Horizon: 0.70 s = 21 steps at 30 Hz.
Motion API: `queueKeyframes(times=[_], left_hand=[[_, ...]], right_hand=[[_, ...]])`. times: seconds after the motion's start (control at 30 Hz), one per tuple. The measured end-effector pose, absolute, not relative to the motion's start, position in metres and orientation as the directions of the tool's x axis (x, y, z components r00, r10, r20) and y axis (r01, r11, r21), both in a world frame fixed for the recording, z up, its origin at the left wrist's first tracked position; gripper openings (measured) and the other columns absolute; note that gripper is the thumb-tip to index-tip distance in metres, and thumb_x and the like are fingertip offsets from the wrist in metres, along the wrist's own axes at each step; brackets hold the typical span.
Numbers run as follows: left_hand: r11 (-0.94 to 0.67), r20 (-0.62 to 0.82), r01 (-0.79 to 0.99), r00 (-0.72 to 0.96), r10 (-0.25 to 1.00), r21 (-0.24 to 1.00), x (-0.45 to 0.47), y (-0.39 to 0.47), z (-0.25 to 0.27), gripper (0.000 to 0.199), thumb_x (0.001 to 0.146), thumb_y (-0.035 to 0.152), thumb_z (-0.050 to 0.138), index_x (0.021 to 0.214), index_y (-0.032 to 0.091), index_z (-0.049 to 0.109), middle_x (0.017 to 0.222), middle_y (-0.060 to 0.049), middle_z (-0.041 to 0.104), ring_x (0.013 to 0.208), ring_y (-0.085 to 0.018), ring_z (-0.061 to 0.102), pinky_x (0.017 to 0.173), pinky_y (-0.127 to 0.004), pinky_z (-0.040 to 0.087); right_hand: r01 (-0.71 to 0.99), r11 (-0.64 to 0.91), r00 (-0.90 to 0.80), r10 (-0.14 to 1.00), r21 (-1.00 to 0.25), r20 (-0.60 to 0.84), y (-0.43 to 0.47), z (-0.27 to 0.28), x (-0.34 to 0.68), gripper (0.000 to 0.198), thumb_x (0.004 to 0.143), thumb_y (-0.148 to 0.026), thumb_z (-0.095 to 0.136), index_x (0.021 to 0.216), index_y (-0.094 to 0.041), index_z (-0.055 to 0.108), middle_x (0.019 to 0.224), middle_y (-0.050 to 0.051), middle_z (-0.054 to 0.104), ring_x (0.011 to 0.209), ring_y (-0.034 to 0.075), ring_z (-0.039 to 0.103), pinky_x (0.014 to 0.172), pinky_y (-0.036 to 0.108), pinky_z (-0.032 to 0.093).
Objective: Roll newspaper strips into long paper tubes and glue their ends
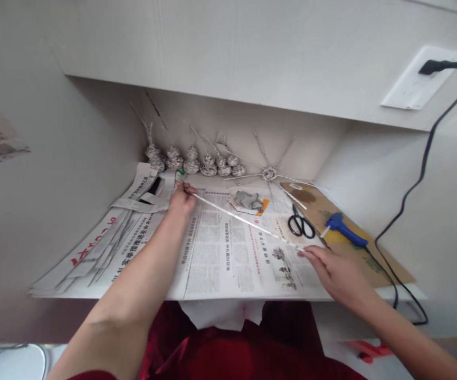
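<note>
A thin rolled-paper stick (240, 217) stretches slantwise over the newspaper (212, 264) on the desk. My left hand (183, 198) pinches its far left end. The near right end is between the thumb and fingers of my right hand (327, 266). Beyond the stick lies a small card with a grey lump (248, 200) on it. Black-handled scissors (301, 224) rest to the right, a little beyond my right hand. At the back, a woven paper hub with spokes (269, 173) leans near the wall.
Several gourd-shaped woven paper pieces (191, 161) line the back wall. Newspaper strips (97, 248) are stacked at the left. A blue glue gun (347, 230) lies on cardboard (387, 272) at right, its black cord (405, 203) rising to a wall socket (422, 79).
</note>
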State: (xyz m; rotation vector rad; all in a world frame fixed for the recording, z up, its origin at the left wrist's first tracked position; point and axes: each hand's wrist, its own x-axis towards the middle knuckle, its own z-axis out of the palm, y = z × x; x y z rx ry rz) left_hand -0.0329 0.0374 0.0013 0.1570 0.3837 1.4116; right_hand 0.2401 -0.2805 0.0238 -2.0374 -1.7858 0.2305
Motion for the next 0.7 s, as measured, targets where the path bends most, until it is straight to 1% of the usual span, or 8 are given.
queueKeyframes(times=[0.07, 0.17, 0.27, 0.33, 0.4, 0.47, 0.6, 0.7], left_hand=[[0.188, -0.188, -0.937, 0.137, 0.973, 0.295, -0.034, 0.036, 0.004, 0.032, 0.096, 0.025, 0.032, 0.066, 0.017, 0.04, 0.045, 0.008, 0.032, 0.032, -0.003, 0.027, 0.034, -0.012, 0.024], [0.231, -0.153, -0.933, 0.195, 0.969, 0.277, -0.036, 0.033, 0.006, 0.03, 0.096, 0.023, 0.034, 0.067, 0.017, 0.04, 0.045, 0.008, 0.03, 0.032, -0.003, 0.026, 0.034, -0.012, 0.022], [0.247, -0.141, -0.927, 0.215, 0.966, 0.281, -0.037, 0.033, 0.006, 0.03, 0.096, 0.023, 0.033, 0.069, 0.016, 0.042, 0.046, 0.008, 0.032, 0.034, -0.003, 0.028, 0.036, -0.012, 0.024], [0.24, -0.168, -0.928, 0.198, 0.966, 0.286, -0.036, 0.033, 0.005, 0.03, 0.096, 0.025, 0.033, 0.07, 0.016, 0.044, 0.047, 0.007, 0.033, 0.034, -0.003, 0.028, 0.036, -0.012, 0.025], [0.232, -0.194, -0.928, 0.18, 0.964, 0.291, -0.036, 0.034, 0.005, 0.031, 0.096, 0.027, 0.033, 0.069, 0.016, 0.044, 0.047, 0.007, 0.034, 0.034, -0.003, 0.028, 0.036, -0.012, 0.026], [0.23, -0.209, -0.927, 0.172, 0.963, 0.297, -0.036, 0.034, 0.006, 0.032, 0.096, 0.028, 0.033, 0.069, 0.016, 0.044, 0.047, 0.007, 0.034, 0.034, -0.003, 0.028, 0.036, -0.013, 0.025], [0.249, -0.192, -0.926, 0.2, 0.961, 0.285, -0.037, 0.032, 0.01, 0.03, 0.096, 0.026, 0.035, 0.069, 0.016, 0.043, 0.047, 0.008, 0.032, 0.033, -0.003, 0.026, 0.034, -0.013, 0.021], [0.281, -0.164, -0.923, 0.244, 0.956, 0.262, -0.038, 0.031, 0.012, 0.031, 0.096, 0.024, 0.033, 0.069, 0.016, 0.043, 0.047, 0.008, 0.031, 0.033, -0.003, 0.025, 0.033, -0.013, 0.021]], right_hand=[[0.605, -0.281, 0.154, 0.959, -0.745, -0.237, -0.292, 0.019, 0.225, 0.04, 0.09, -0.052, 0.036, 0.084, -0.02, 0.061, 0.055, -0.002, 0.045, 0.047, 0.012, 0.042, 0.047, 0.025, 0.035], [0.138, -0.588, -0.06, 0.798, -0.797, -0.599, -0.306, 0.012, 0.202, 0.041, 0.087, -0.058, 0.037, 0.082, -0.021, 0.054, 0.046, -0.009, 0.023, 0.036, 0.008, 0.017, 0.036, 0.021, 0.02], [0.204, -0.57, -0.052, 0.806, -0.796, -0.59, -0.312, 0.011, 0.189, 0.044, 0.088, -0.059, 0.034, 0.09, -0.02, 0.055, 0.049, -0.007, 0.034, 0.037, 0.008, 0.025, 0.037, 0.022, 0.025], [0.5, -0.387, 0.124, 0.917, -0.775, -0.378, -0.31, 0.013, 0.187, 0.044, 0.086, -0.058, 0.039, 0.103, -0.021, 0.056, 0.062, -0.001, 0.051, 0.047, 0.012, 0.044, 0.045, 0.025, 0.035], [0.784, -0.214, 0.219, 0.974, -0.582, -0.064, -0.306, 0.015, 0.189, 0.041, 0.084, -0.055, 0.046, 0.106, -0.023, 0.057, 0.077, 0.005, 0.061, 0.065, 0.019, 0.056, 0.057, 0.028, 0.041], [0.866, -0.152, 0.206, 0.976, -0.477, 0.064, -0.304, 0.014, 0.191, 0.036, 0.084, -0.054, 0.046, 0.096, -0.023, 0.059, 0.079, 0.006, 0.062, 0.071, 0.021, 0.058, 0.06, 0.03, 0.042], [0.401, -0.396, 0.081, 0.914, -0.826, -0.398, -0.307, 0.006, 0.186, 0.038, 0.089, -0.056, 0.035, 0.082, -0.022, 0.052, 0.051, -0.005, 0.036, 0.04, 0.01, 0.033, 0.039, 0.022, 0.029], [-0.045, -0.624, -0.178, 0.774, -0.78, -0.608, -0.313, -0.002, 0.179, 0.034, 0.088, -0.057, 0.038, 0.081, -0.024, 0.045, 0.046, -0.01, 0.014, 0.035, 0.007, 0.01, 0.031, 0.019, 0.015]])
